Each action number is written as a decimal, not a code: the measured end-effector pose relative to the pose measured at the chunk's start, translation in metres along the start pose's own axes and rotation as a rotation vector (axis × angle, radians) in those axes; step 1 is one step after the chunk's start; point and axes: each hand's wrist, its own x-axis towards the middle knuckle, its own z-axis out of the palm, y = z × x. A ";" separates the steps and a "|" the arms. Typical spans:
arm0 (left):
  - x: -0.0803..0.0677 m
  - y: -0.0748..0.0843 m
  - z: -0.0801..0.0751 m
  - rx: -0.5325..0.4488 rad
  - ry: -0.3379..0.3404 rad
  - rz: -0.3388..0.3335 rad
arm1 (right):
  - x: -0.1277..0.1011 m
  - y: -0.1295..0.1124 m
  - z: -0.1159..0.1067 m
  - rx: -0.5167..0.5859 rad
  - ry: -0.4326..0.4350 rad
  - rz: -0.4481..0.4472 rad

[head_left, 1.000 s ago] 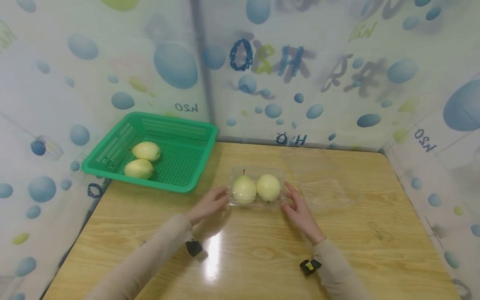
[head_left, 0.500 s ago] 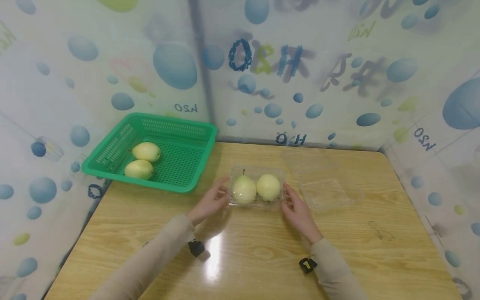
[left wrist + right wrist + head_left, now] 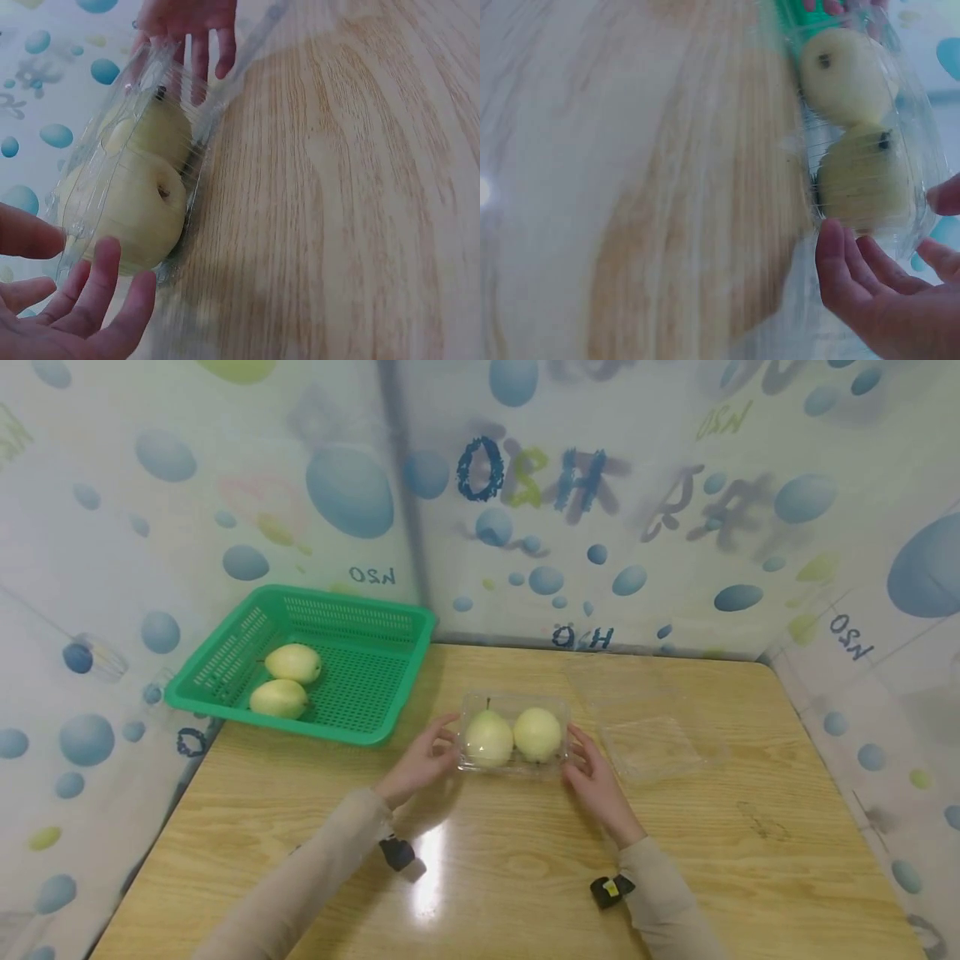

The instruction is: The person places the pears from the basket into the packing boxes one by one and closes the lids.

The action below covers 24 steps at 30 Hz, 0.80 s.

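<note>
A clear plastic fruit box (image 3: 520, 701) stands on the wooden table with its lid over two pale yellow-green pears (image 3: 537, 735), side by side inside. At its left end is my left hand (image 3: 422, 762); in the left wrist view, the thumb (image 3: 34, 236) reaches the box's upper corner and the other fingers are spread, loosely bent, near the end wall. My right hand (image 3: 602, 787) is at the opposite end. In the right wrist view, its thumb (image 3: 946, 196) touches the lid side while its bent fingertips lie along the lower edge.
A green plastic basket (image 3: 348, 732) with two more pears (image 3: 279, 699) sits at the back left. Just right of the box lies another clear plastic container (image 3: 651, 749), apparently opened out, hard to see against the table. Patterned walls surround the back and sides.
My left hand has shifted slightly, its fingers now more bent at the box's left end. The right fingers have drawn in closer round the right end. The box has hardly moved.
</note>
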 end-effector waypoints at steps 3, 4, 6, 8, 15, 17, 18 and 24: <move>0.000 0.001 0.001 -0.028 0.005 -0.006 | 0.000 0.000 -0.001 0.092 -0.006 0.015; 0.000 0.001 0.001 -0.034 0.007 -0.008 | 0.001 0.001 -0.002 0.111 -0.007 0.017; 0.000 0.002 0.001 -0.039 0.011 -0.008 | 0.001 0.001 -0.002 0.150 -0.012 0.014; 0.000 0.002 0.001 -0.035 0.014 -0.010 | 0.001 0.002 -0.003 0.169 -0.017 0.015; 0.001 0.003 0.002 -0.060 0.016 -0.037 | 0.002 0.003 -0.003 0.186 -0.012 0.044; 0.002 0.003 0.002 -0.082 0.017 -0.037 | 0.002 0.003 -0.003 0.189 -0.007 0.052; 0.002 0.003 0.001 -0.089 0.016 -0.036 | 0.002 0.003 -0.003 0.190 -0.006 0.054; 0.002 0.002 0.000 -0.129 0.010 -0.029 | 0.002 0.004 -0.002 0.192 -0.010 0.055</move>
